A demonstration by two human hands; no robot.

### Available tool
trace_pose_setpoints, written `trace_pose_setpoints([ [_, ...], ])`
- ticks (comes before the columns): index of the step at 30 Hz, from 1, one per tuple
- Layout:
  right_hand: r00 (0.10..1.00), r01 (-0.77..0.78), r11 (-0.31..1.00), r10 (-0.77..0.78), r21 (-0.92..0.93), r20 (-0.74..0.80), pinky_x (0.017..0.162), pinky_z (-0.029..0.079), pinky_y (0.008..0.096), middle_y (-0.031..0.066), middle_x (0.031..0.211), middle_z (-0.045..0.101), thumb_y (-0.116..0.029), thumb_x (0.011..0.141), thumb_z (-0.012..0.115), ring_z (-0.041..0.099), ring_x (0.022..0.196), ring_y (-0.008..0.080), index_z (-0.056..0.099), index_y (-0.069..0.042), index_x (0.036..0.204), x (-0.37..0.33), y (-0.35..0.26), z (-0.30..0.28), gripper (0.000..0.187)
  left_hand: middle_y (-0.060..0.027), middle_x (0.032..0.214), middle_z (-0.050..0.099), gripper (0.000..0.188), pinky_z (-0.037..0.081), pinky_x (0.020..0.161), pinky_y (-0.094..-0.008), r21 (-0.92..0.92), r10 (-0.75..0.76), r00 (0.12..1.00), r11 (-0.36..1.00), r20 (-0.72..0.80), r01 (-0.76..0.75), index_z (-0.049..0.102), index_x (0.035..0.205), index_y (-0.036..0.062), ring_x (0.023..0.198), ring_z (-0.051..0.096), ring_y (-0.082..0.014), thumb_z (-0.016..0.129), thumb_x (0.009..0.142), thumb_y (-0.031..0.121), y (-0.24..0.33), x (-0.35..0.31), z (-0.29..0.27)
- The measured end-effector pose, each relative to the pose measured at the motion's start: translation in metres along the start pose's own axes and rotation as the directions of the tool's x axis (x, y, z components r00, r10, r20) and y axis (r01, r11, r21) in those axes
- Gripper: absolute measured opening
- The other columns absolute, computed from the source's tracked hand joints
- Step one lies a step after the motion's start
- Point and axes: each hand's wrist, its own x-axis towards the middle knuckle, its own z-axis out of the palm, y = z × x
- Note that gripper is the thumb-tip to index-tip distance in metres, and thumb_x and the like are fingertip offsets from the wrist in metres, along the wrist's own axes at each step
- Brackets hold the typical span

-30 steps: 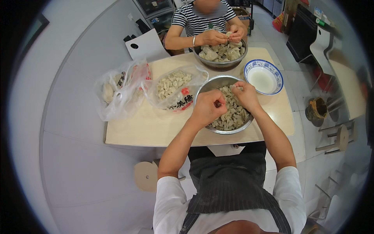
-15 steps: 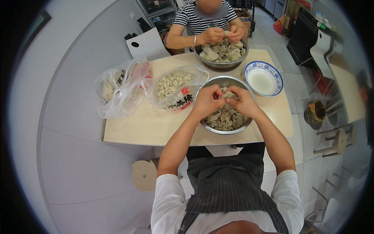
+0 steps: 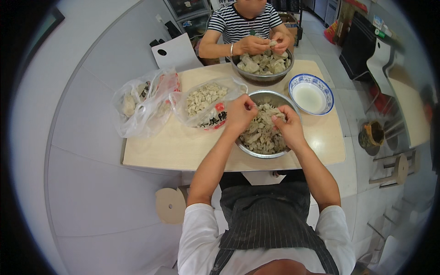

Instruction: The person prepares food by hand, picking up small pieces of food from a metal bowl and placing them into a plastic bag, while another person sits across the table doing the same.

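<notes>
And here's the steel bowl, near the middle of the counter, heaped with pale, ragged pieces. Take that bowl as our clock: the right hand sits at three o'clock, its grip clamped, thumb and fingers pinching a pale clump that pokes out at that hand's ten o'clock, right over the heap! Across at ten o'clock, the left hand, fingers curled in; whether that grip closes on anything, I cannot tell. From there the clump lies toward four o'clock, well clear of it. Up at two, a blue-and-white bowl of cloudy liquid. Between nine and ten, an open plastic bag of small pale bits; farther out at nine, a second, crumpled bag. And at twelve, a co-worker in stripes, both hands pinching a piece over another metal bowl of bigger chunks!
</notes>
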Motion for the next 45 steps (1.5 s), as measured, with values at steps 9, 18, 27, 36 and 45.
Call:
trace_pose_setpoints([
  [9, 0.984, 0.177, 0.868, -0.144, -0.464, 0.105, 0.066, 0.049, 0.0353, 0.0134, 0.083, 0.068, -0.014, 0.080, 0.074, 0.062, 0.070, 0.0218, 0.064, 0.000, 0.097, 0.005, -0.026, -0.008, 0.024, -0.0036, 0.066, 0.063, 0.010, 0.049, 0.054, -0.0270, -0.328, 0.107, 0.878, 0.943, 0.467, 0.059, 0.061, 0.083, 0.0008, 0.059, 0.060, -0.0103, 0.069, 0.080, 0.006, 0.026, 0.001, -0.012],
  [18, 1.000, -0.004, 0.967, 0.010, -0.256, 0.021, 0.068, 0.050, 0.0348, 0.0147, 0.083, 0.068, -0.012, 0.079, 0.074, 0.063, 0.071, 0.0245, 0.064, 0.000, 0.098, -0.005, -0.023, -0.013, 0.025, -0.0014, 0.067, 0.059, 0.008, 0.044, 0.050, -0.0232, -0.162, -0.088, 0.996, 0.983, 0.005, 0.087, 0.057, 0.087, 0.0021, 0.055, 0.056, -0.0068, 0.065, 0.083, 0.002, -0.009, 0.010, 0.001],
  [27, 0.962, 0.268, 0.854, -0.260, -0.446, 0.082, 0.068, 0.048, 0.0295, 0.0086, 0.080, 0.064, -0.001, 0.078, 0.071, 0.061, 0.074, 0.0166, 0.063, 0.000, 0.094, -0.001, -0.022, -0.006, 0.018, 0.0012, 0.072, 0.060, 0.016, 0.043, 0.056, -0.0212, -0.281, 0.096, 0.920, 0.960, 0.379, 0.015, 0.061, 0.093, 0.0027, 0.063, 0.056, -0.0052, 0.069, 0.079, 0.002, 0.003, -0.004, 0.010],
  [36, 0.991, 0.098, 0.962, -0.118, -0.257, -0.063, 0.072, 0.049, 0.0312, 0.0087, 0.081, 0.066, -0.004, 0.078, 0.071, 0.062, 0.076, 0.0178, 0.064, -0.002, 0.090, 0.003, -0.004, 0.001, 0.014, -0.0012, 0.068, 0.059, 0.006, 0.043, 0.050, -0.0213, -0.300, 0.021, 0.999, 0.954, 0.032, -0.010, 0.061, 0.083, 0.0023, 0.058, 0.054, -0.0060, 0.065, 0.079, -0.001, -0.003, -0.004, 0.024],
  [45, 0.988, 0.156, 0.950, -0.155, -0.270, 0.022, 0.082, 0.048, 0.0307, 0.0093, 0.090, 0.067, -0.007, 0.080, 0.072, 0.063, 0.089, 0.0179, 0.062, 0.000, 0.095, -0.005, -0.010, -0.012, 0.020, -0.0026, 0.076, 0.059, 0.011, 0.044, 0.047, -0.0209, -0.442, -0.142, 0.980, 0.877, 0.140, 0.190, 0.057, 0.100, 0.0019, 0.058, 0.057, -0.0077, 0.061, 0.090, 0.002, -0.018, 0.008, -0.003],
])
